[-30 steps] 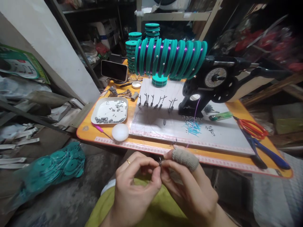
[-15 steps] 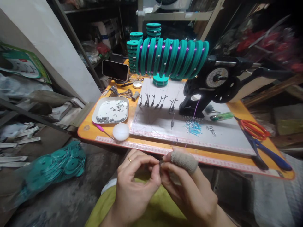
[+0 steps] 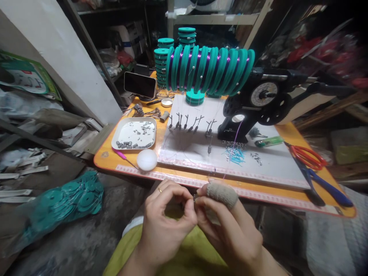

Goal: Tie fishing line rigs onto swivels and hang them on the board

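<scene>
Beside the orange flat-topped table [image 3: 105, 158], a tiny dark piece [image 3: 194, 197], fingertip-pinched by left hand [image 3: 163, 226] and right hand [image 3: 237, 234], is best steadied.

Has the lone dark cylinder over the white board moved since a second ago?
Yes: the dark cylinder has moved right, towards the thin blue pieces on the board.

Low over the tabletop's [image 3: 105, 164] front edge, a hand could pass between the white dome [image 3: 147, 160] and the slanting purple thread [image 3: 237, 132]. Farther back, overhanging green spools [image 3: 209, 71] block descent; faint lines possibly hang below.
</scene>
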`<state>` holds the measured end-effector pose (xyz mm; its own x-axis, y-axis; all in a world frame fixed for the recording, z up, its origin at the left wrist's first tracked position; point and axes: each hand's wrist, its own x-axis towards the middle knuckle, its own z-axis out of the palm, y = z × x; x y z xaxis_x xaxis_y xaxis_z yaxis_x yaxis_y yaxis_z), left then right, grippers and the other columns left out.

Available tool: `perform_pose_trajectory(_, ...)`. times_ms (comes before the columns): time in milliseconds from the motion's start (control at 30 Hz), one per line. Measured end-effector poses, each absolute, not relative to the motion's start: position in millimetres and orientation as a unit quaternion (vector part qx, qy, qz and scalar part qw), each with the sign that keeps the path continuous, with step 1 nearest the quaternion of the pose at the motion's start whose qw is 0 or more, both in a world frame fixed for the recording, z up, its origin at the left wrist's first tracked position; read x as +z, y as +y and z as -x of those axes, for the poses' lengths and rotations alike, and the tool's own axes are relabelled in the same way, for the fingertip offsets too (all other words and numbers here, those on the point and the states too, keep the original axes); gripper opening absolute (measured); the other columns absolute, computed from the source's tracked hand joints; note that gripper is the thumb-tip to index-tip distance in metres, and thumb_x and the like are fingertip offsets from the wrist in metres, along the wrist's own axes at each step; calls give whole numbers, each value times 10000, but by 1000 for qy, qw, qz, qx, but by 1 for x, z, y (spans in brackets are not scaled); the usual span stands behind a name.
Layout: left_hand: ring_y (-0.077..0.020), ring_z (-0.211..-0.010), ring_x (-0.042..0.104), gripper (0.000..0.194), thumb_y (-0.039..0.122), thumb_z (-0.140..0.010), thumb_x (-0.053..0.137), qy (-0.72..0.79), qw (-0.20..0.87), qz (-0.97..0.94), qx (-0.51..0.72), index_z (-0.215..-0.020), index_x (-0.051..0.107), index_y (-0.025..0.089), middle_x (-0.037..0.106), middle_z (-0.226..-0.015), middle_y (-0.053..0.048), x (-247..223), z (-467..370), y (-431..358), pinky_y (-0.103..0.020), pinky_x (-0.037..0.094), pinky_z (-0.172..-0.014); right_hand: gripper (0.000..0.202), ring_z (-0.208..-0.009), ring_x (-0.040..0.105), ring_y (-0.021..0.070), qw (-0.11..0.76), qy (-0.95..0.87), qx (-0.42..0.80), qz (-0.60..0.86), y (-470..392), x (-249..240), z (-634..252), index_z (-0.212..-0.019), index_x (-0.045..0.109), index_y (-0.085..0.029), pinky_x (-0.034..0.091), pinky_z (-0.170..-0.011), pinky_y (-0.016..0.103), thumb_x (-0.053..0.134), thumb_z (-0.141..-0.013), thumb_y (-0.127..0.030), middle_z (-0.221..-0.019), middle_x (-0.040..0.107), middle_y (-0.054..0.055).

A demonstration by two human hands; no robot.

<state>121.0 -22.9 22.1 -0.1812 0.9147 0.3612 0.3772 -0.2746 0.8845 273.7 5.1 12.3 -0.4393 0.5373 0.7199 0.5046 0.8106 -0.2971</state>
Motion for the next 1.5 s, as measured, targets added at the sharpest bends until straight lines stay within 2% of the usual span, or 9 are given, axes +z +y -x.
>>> perform_pose_trajectory(133, -125, -685, 564, 167, 28, -768, 588, 541, 261, -587, 542, -767, 582, 195, 581, -721, 18, 23, -120, -21, -236, 466, -634, 165, -936, 686, 244, 433, -846, 55, 307, 6, 17, -273, -1033, 630, -124, 626, -848, 375, 635, -878, -70, -994, 664, 127)
perform_pose_trajectory(267, -109, -683, 575, 166, 36, -780, 589, 530, 283, -574, 557, -776, 599, 202, 594, -727, 29, 23, -119, -19, -206, 475, -641, 139, -899, 674, 165, 441, -828, 115, 326, 8, 23, -273, -975, 622, -145, 600, -821, 252, 607, -877, -47, -981, 649, 94)
perform_pose_trajectory(400, -100, -692, 588, 152, 59, -799, 601, 537, 319, -536, 568, -786, 619, 210, 611, -738, 35, 23, -122, -19, -175, 488, -641, 134, -911, 657, 128, 453, -821, 104, 333, 10, 23, -275, -961, 634, -134, 560, -858, 185, 628, -864, -42, -989, 642, 79)
perform_pose_trajectory(667, -120, -750, 635, 145, 60, -787, 612, 532, 351, -509, 579, -783, 621, 204, 652, -774, 22, 23, -125, -23, -196, 528, -714, 105, -1019, 626, 169, 449, -834, 65, 314, 9, 18, -273, -976, 653, -100, 527, -962, 247, 643, -880, -58, -1037, 629, 97)
perform_pose_trajectory(967, -110, -714, 626, 120, 72, -769, 604, 532, 391, -495, 564, -761, 623, 190, 649, -750, 18, 25, -123, -20, -176, 525, -690, 129, -1023, 623, 218, 447, -846, 40, 289, 9, 16, -275, -1008, 655, -65, 553, -954, 322, 643, -880, -49, -1036, 628, 117)
perform_pose_trajectory(1267, -100, -652, 594, 82, 89, -735, 605, 531, 450, -465, 548, -723, 604, 170, 616, -701, 14, 26, -121, -15, -172, 514, -638, 105, -1003, 622, 192, 442, -848, 53, 289, 10, 17, -274, -987, 648, -69, 545, -940, 294, 629, -888, -41, -1020, 627, 108)
perform_pose_trajectory(1500, -109, -652, 610, 78, 99, -757, 598, 538, 403, -475, 568, -746, 610, 176, 631, -707, 7, 20, -126, -14, -177, 522, -624, 86, -1006, 598, 185, 437, -847, 69, 295, 14, 19, -274, -967, 636, -80, 531, -912, 283, 618, -894, -37, -1018, 611, 106)
